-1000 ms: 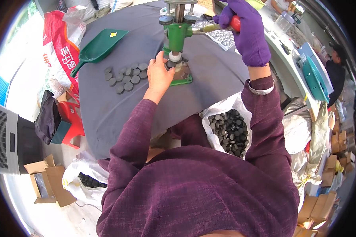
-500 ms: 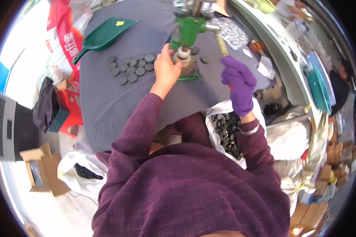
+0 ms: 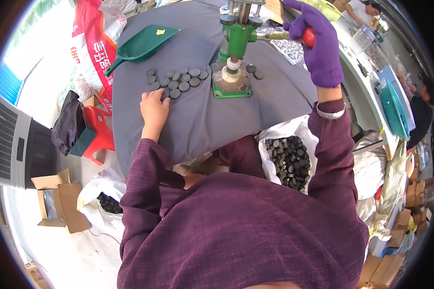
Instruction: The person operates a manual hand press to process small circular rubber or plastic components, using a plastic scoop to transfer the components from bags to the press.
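Note:
Bare, my left hand (image 3: 154, 113) rests on the grey cloth at the near edge of several dark round discs (image 3: 183, 86). Its thumb and forefinger close around one dark disc (image 3: 165, 94). My right hand (image 3: 320, 50), in a purple knitted glove, is curled over the red ball knob (image 3: 308, 36) of a lever (image 3: 274, 36). That lever sticks out sideways from a green hand press (image 3: 236, 41). Below the press head, a white round piece (image 3: 233, 64) sits over the pale die on the green base (image 3: 231, 92). Two discs (image 3: 258, 75) lie right of the base.
A green dustpan (image 3: 142, 45) lies at the table's far left. Beside my right forearm, a white sack (image 3: 265, 159) holds many dark discs; another white bag (image 3: 94, 192) stands lower left. A red stool (image 3: 101, 132) is left of the table. Another person (image 3: 361, 12) sits far right.
My left hand has left the press and moved left and nearer, to the discs. My right hand has risen to the right with the lever. The view has shifted slightly.

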The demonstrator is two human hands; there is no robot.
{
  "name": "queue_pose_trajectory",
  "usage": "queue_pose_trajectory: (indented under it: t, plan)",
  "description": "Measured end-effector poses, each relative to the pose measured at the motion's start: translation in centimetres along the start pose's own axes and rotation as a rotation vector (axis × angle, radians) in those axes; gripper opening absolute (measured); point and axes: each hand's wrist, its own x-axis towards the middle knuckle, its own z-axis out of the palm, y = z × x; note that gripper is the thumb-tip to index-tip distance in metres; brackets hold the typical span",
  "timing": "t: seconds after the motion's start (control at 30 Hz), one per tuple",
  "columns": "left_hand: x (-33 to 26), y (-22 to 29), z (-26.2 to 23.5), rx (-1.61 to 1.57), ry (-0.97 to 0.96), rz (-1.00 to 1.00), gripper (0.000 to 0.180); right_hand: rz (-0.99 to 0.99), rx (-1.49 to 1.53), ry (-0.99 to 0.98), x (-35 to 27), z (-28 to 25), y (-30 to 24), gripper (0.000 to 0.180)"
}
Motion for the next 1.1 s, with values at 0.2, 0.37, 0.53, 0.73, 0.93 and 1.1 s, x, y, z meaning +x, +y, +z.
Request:
queue_pose_trajectory:
  t: [0.2, 0.37, 0.53, 0.73, 0.93, 1.1]
  plan:
    - [2.1, 6.4, -0.5, -0.353, 0.109, -0.056, 0.054, -0.193, -0.326, -0.037, 0.9, -0.1, -0.7, 0.027]
    - [4.5, 13.2, 3.1, -0.542, -0.089, -0.001, 0.069, -0.216, -0.188, -0.025, 1.0, 0.0, -0.1, 0.034]
    - [5.9, 15.2, 6.3, -0.509, -0.099, -0.04, 0.076, 0.091, 0.084, 0.053, 0.9, 0.3, 0.0, 0.039]
    - [6.1, 16.5, 8.0, -0.515, -0.075, -0.12, 0.083, 0.055, 0.061, 0.068, -0.3, 0.6, -0.4, 0.036]
    - [6.0, 15.2, 7.8, -0.704, -0.04, -0.142, 0.075, 0.101, -0.186, -0.11, -11.2, 0.0, 4.9, 0.028]
    - [8.2, 10.6, 6.7, -0.05, 0.217, 0.213, 0.032, 0.334, 0.03, 0.032, -12.2, 0.3, 3.7, 0.025]
